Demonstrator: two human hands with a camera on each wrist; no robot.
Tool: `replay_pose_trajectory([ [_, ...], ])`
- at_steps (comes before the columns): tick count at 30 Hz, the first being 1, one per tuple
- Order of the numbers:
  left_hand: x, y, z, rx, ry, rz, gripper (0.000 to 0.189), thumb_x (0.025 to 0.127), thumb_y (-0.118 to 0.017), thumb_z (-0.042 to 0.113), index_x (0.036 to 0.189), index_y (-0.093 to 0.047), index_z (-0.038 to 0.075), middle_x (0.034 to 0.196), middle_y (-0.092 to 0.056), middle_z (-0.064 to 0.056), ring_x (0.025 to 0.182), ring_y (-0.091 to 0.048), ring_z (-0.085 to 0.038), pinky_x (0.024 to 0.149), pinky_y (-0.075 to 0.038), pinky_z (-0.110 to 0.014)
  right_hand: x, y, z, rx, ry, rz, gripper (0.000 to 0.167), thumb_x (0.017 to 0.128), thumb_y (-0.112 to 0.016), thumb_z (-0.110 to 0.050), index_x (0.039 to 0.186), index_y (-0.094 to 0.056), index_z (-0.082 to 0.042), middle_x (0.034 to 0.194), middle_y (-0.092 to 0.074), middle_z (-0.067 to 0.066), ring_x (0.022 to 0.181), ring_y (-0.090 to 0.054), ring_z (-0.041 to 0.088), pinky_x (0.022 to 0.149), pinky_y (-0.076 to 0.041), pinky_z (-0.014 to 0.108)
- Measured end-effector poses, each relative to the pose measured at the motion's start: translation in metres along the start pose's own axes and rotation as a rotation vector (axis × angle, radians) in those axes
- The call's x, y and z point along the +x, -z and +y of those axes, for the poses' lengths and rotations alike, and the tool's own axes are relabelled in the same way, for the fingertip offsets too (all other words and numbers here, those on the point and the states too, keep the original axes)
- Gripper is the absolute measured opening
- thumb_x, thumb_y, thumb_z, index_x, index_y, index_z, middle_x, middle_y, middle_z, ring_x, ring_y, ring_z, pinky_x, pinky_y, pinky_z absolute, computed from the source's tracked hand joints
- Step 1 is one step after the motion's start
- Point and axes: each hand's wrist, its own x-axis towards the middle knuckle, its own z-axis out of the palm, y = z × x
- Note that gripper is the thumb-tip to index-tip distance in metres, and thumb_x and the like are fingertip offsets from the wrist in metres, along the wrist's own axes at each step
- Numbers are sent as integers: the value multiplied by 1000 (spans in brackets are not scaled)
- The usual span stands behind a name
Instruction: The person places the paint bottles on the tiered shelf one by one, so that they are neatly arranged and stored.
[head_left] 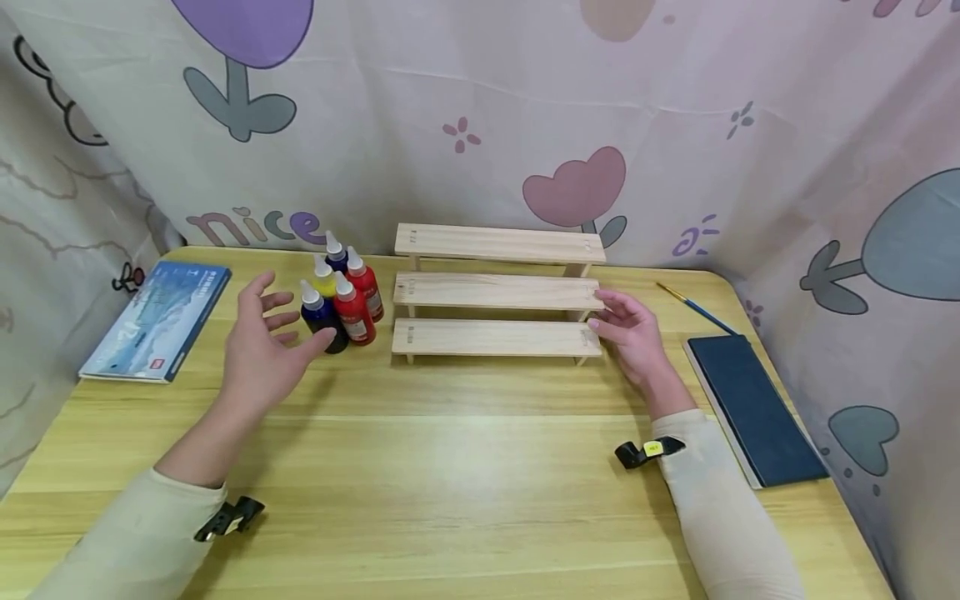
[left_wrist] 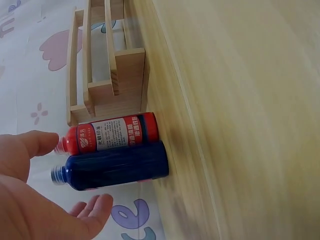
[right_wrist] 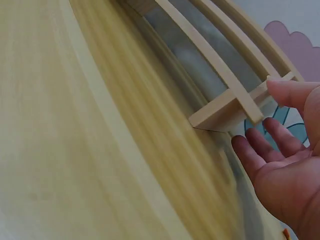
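A three-step wooden rack [head_left: 495, 292] stands at the back middle of the table. My right hand [head_left: 637, 337] is at its right end, fingertips close by the ends of the lower two steps. In the right wrist view, the thumb and fingers are spread around the corner of the rack. Left of the rack is a tight group of squeeze bottles with white nozzle tips: a dark blue bottle [head_left: 324, 321], a red bottle [head_left: 356, 321], another red one behind, a yellow one [head_left: 325, 285] and a blue one. Fingers apart, my left hand [head_left: 262, 354] is beside the dark blue bottle.
A blue-covered book [head_left: 157, 321] lies at the left edge of the wooden table [head_left: 465, 483]. To the right are a dark notebook [head_left: 757, 408] and a paintbrush [head_left: 697, 308]. A patterned curtain [head_left: 390, 108] hangs behind and at both sides.
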Motion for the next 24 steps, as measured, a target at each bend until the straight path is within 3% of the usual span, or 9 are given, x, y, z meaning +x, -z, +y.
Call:
replay_pose_trajectory([
  [8,6,0,-5,-12,36,-59,84,92,-75,26,156,-23,10,141,-45,-20,120,-50,-38,98,-46,-54,1,0,5,33,-54,-36,57,81,-57,31,120,-71,-7,119,-67,3,104,-58,28,84,-54,27],
  [14,10,-2,-10,0,62,-109,72,95,-72,28,151,-35,4,139,-46,-22,124,-48,-42,98,-45,-55,3,1,7,-14,-44,-70,57,80,-56,32,118,-70,-8,120,-64,4,108,-56,29,90,-51,31],
  [24,15,-5,-13,13,90,-97,67,96,-69,26,151,-37,4,139,-46,-23,124,-48,-41,100,-45,-55,5,1,8,-60,-8,-135,48,81,-57,30,113,-66,-4,117,-63,2,109,-53,27,95,-45,34],
])
